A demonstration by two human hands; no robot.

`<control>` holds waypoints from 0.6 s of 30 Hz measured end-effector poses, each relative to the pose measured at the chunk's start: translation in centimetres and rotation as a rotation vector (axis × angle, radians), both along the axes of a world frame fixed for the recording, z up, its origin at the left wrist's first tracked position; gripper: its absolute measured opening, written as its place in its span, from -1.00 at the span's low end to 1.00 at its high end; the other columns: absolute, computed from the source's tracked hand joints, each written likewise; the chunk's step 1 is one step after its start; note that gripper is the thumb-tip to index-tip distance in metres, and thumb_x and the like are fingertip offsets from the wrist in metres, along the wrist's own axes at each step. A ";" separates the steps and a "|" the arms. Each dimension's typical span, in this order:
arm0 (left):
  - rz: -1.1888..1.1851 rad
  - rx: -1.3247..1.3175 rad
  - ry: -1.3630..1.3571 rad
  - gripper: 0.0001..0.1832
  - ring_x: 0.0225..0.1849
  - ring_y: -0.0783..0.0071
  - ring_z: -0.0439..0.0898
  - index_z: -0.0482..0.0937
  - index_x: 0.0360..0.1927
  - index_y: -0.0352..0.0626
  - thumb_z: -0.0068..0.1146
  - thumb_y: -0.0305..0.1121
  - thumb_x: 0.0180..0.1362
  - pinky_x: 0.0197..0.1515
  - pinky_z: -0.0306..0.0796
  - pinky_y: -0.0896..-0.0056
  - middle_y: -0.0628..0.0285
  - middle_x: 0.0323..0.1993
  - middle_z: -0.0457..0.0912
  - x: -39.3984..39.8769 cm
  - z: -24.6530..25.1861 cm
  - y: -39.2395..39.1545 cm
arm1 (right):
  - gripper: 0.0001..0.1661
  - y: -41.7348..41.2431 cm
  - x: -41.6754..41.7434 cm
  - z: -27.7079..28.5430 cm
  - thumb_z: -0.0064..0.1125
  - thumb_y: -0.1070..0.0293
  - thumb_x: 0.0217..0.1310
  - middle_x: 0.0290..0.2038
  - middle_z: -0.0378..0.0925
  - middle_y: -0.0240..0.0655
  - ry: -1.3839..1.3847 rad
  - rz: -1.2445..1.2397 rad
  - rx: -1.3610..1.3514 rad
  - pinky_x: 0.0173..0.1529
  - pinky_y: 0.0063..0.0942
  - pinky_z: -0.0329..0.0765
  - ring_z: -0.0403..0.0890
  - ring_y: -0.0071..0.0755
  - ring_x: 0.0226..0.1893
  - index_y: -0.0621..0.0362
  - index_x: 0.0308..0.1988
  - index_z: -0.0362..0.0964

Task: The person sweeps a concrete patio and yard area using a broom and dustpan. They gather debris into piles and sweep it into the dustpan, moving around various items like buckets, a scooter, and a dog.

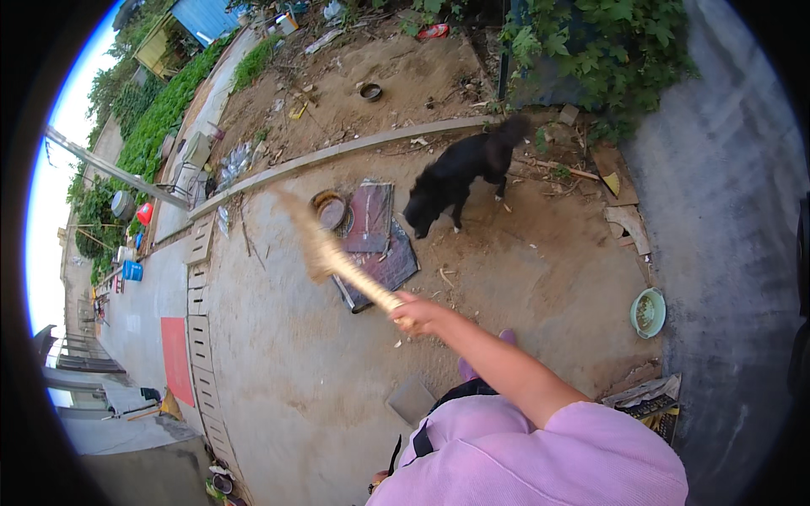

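My right hand (414,315) is closed around the handle of a short straw hand broom (364,284). The broom reaches up and left, its bristle end blurred by motion. Beyond it, a round metal pan (331,212) and dark flattened sacks (380,253) lie on the ground. A black dog (462,171) stands just right of the sacks with its head lowered. Only a small part of my left hand (378,479) shows at the bottom edge, beside my pink shirt, with something worn at the wrist; what it holds is hidden.
A concrete curb (354,144) crosses behind the dog. A green basin (648,313) sits by the grey wall (721,253) at right. A flat square slab (411,400) lies near my feet. Slotted drain covers (199,341) and a red mat (177,360) are at left.
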State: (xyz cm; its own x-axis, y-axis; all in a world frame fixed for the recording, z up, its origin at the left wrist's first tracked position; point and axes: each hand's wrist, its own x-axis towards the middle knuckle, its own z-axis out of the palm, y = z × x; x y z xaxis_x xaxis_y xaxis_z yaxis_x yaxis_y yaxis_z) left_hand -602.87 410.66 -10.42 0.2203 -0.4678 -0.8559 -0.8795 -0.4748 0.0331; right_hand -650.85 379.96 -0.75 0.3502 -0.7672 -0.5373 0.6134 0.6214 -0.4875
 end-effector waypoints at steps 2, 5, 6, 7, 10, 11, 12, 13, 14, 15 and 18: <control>0.026 0.016 -0.019 -0.67 -0.17 0.21 0.54 0.60 -0.31 0.02 -0.02 -0.07 -0.08 -0.10 0.39 0.30 0.15 -0.27 0.58 -0.5 -0.1 -0.2 | -0.22 -1.0 3.1 5.0 0.08 0.54 -0.12 -0.49 0.34 -0.37 0.105 0.120 -0.127 -0.78 -0.59 0.24 0.35 -0.59 -0.73 -0.03 0.13 -0.04; 0.051 0.030 -0.006 -0.68 -0.16 0.22 0.53 0.61 -0.31 0.04 -0.01 -0.09 -0.09 -0.09 0.39 0.31 0.17 -0.26 0.58 -2.2 -0.9 -1.3 | -0.22 -0.4 2.8 7.7 0.08 0.53 -0.12 -0.47 0.36 -0.36 0.091 0.221 -0.217 -0.75 -0.61 0.25 0.36 -0.61 -0.72 0.11 0.15 -0.04; 0.068 0.035 -0.004 -0.69 -0.16 0.23 0.53 0.61 -0.31 0.04 -0.01 -0.09 -0.09 -0.08 0.39 0.31 0.18 -0.26 0.58 -2.3 -1.2 -1.0 | -0.20 0.4 2.4 8.4 0.07 0.53 -0.12 -0.45 0.37 -0.35 0.116 0.224 -0.232 -0.73 -0.61 0.26 0.36 -0.61 -0.71 0.11 0.16 -0.06; 0.104 0.035 -0.005 -0.69 -0.15 0.23 0.53 0.61 -0.31 0.05 0.00 -0.09 -0.09 -0.08 0.39 0.32 0.18 -0.25 0.58 -2.0 -1.4 -0.2 | -0.18 1.6 2.0 8.8 0.07 0.53 -0.13 -0.42 0.38 -0.35 0.133 0.244 -0.251 -0.71 -0.62 0.28 0.36 -0.61 -0.69 0.11 0.18 -0.07; 0.178 0.004 -0.012 -0.71 -0.14 0.25 0.53 0.62 -0.33 0.07 0.02 -0.12 -0.11 -0.06 0.38 0.34 0.21 -0.24 0.58 -4.7 0.2 0.7 | -0.10 7.2 -2.7 5.7 0.05 0.55 -0.14 -0.33 0.39 -0.33 0.271 0.165 -0.282 -0.61 -0.64 0.33 0.38 -0.62 -0.62 0.10 0.23 -0.14; 0.167 0.022 -0.018 -0.72 -0.15 0.25 0.53 0.62 -0.33 0.07 0.03 -0.13 -0.12 -0.07 0.39 0.34 0.20 -0.25 0.58 -5.4 -0.6 0.7 | -0.08 10.3 -5.7 3.8 0.07 0.56 -0.16 -0.31 0.37 -0.36 0.433 0.140 -0.354 -0.56 -0.65 0.36 0.39 -0.62 -0.59 0.09 0.23 -0.14; 0.197 0.028 -0.045 -0.72 -0.16 0.25 0.54 0.62 -0.33 0.07 0.04 -0.13 -0.13 -0.07 0.39 0.34 0.19 -0.26 0.58 -5.2 -0.8 1.7 | -0.08 12.5 -8.2 6.4 0.09 0.56 -0.15 -0.32 0.36 -0.37 0.459 0.262 -0.198 -0.56 -0.65 0.36 0.39 -0.64 -0.59 0.09 0.23 -0.13; 0.209 0.038 -0.070 -0.72 -0.17 0.26 0.54 0.62 -0.34 0.06 0.05 -0.14 -0.14 -0.08 0.39 0.35 0.19 -0.27 0.59 -5.2 -0.8 2.3 | -0.09 15.1 -10.9 8.3 0.11 0.56 -0.14 -0.32 0.35 -0.37 0.464 0.335 -0.090 -0.56 -0.65 0.36 0.39 -0.64 -0.59 0.09 0.23 -0.12; 0.221 0.055 -0.062 -0.73 -0.20 0.26 0.56 0.62 -0.35 0.05 0.09 -0.16 -0.16 -0.10 0.41 0.35 0.16 -0.30 0.59 -5.6 -0.5 2.2 | -0.10 18.2 -13.3 8.6 0.12 0.54 -0.13 -0.36 0.36 -0.39 0.514 0.339 -0.036 -0.58 -0.64 0.36 0.39 -0.63 -0.61 0.08 0.22 -0.11; 0.260 0.036 -0.082 -0.74 -0.22 0.26 0.56 0.63 -0.36 0.04 0.10 -0.17 -0.17 -0.11 0.41 0.35 0.16 -0.31 0.60 -5.6 -0.9 2.6 | -0.10 21.5 -15.5 8.5 0.12 0.55 -0.15 -0.39 0.37 -0.40 0.559 0.281 -0.028 -0.59 -0.62 0.36 0.38 -0.62 -0.64 0.07 0.22 -0.09; 0.349 0.028 -0.117 -0.73 -0.24 0.27 0.57 0.62 -0.35 -0.01 0.15 -0.19 -0.18 -0.12 0.42 0.36 0.16 -0.33 0.60 -7.7 -0.9 2.1 | -0.14 28.9 -20.8 10.9 0.10 0.58 -0.18 -0.39 0.37 -0.34 0.682 0.207 0.310 -0.65 -0.55 0.35 0.37 -0.55 -0.70 0.06 0.19 -0.03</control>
